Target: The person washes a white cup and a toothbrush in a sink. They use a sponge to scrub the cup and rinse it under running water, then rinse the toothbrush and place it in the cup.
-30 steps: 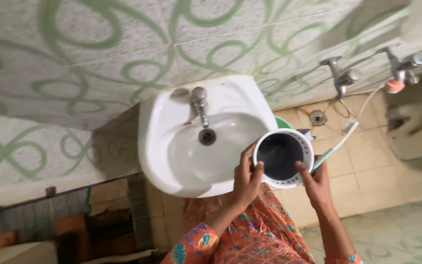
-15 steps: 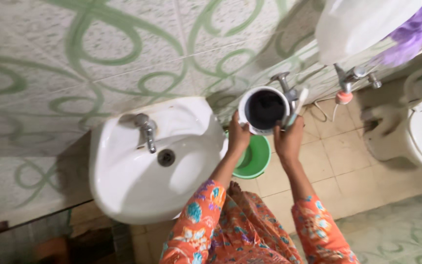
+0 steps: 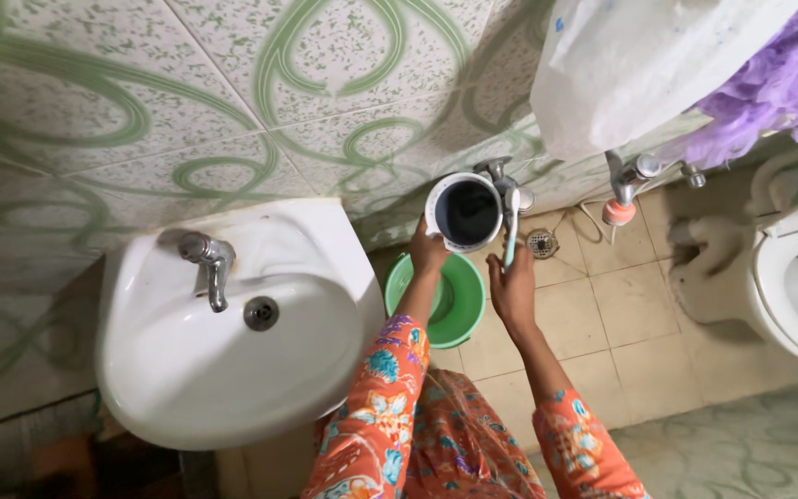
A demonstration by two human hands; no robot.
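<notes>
The left hand (image 3: 427,251) grasps a round white mug with a dark inside (image 3: 465,212) by its side and holds it up beside a metal wall tap (image 3: 502,176), with the open mouth turned toward the camera. The mug is in the air, above a green plastic bucket (image 3: 450,300) that stands on the beige tiled floor (image 3: 621,323), to the right of the white ceramic washbasin (image 3: 223,323). The right hand (image 3: 513,286) is closed around the handle of a pale green toothbrush (image 3: 510,236), which points up beside the mug's rim, close to the tap.

It seems the step in hand is bringing the mug to this low tap. For water to go in, I think the mug's mouth must sit under the spout, and one hand must be free to turn the tap handle; the right hand is occupied by the toothbrush, so a finger or a change of grip would be needed. I cannot tell whether water already runs.

Both arms, in orange flowered sleeves (image 3: 390,388), are stretched forward and a little down, the elbows almost straight. The left wrist is bent back to support the mug, and the right palm faces left.
</notes>
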